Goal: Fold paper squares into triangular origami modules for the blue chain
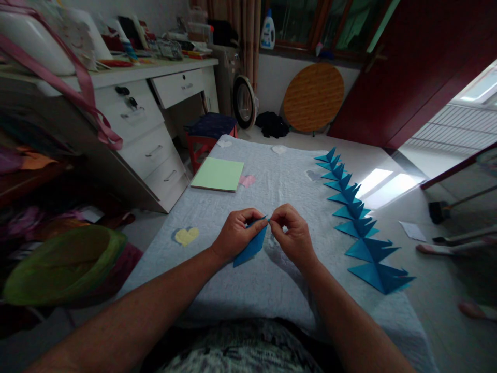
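Note:
Between my hands, over the middle of the cloth-covered table [279, 194], is a blue folded-paper crane [250, 248]. My left hand [240, 233] grips its body, thumb on top, fingers closed around the upper edge. The thumb and forefinger of my right hand [291, 233] pinch a thin tip of the same paper at its upper right end. Part of the fold is hidden behind my fingers. Along the table's right edge stands a row of several blue paper cranes [361, 228], wings spread. A stack of light green square paper [218, 174] lies at the far left of the table.
To the left are a white desk with drawers [147, 150] and a green-lined waste basket [66, 264]. A red stool [212, 127] stands beyond the table's far left corner. Another person's feet [430, 249] show on the floor at right.

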`<state>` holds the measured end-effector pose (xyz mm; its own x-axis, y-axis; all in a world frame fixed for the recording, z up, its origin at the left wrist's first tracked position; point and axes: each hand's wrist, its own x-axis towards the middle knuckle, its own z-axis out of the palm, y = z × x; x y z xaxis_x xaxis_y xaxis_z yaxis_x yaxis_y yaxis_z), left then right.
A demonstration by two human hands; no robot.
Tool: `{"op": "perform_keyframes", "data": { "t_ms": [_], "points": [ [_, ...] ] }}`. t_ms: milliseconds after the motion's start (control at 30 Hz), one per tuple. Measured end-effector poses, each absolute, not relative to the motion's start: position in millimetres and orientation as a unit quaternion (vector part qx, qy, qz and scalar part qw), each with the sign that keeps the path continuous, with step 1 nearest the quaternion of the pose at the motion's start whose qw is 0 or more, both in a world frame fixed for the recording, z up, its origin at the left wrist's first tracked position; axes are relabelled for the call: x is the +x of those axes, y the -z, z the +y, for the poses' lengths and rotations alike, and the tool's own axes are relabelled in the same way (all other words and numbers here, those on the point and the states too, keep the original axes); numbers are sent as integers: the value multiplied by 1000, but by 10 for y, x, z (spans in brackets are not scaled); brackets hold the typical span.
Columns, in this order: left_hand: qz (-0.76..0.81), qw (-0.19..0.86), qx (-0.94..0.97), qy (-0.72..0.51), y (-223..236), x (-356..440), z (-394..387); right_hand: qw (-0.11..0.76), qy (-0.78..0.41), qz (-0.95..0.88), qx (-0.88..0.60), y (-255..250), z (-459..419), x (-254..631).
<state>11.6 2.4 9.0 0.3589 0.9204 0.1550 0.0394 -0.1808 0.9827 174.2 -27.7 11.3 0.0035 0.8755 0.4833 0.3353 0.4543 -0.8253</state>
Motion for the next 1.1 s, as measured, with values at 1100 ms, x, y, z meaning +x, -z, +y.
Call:
{"op": "perform_keyframes", "data": {
  "t_ms": [1100],
  "points": [
    [385, 384, 708, -450, -127, 105, -23, 537, -232, -664, -465, -138, -294, 1726]
  ]
}}
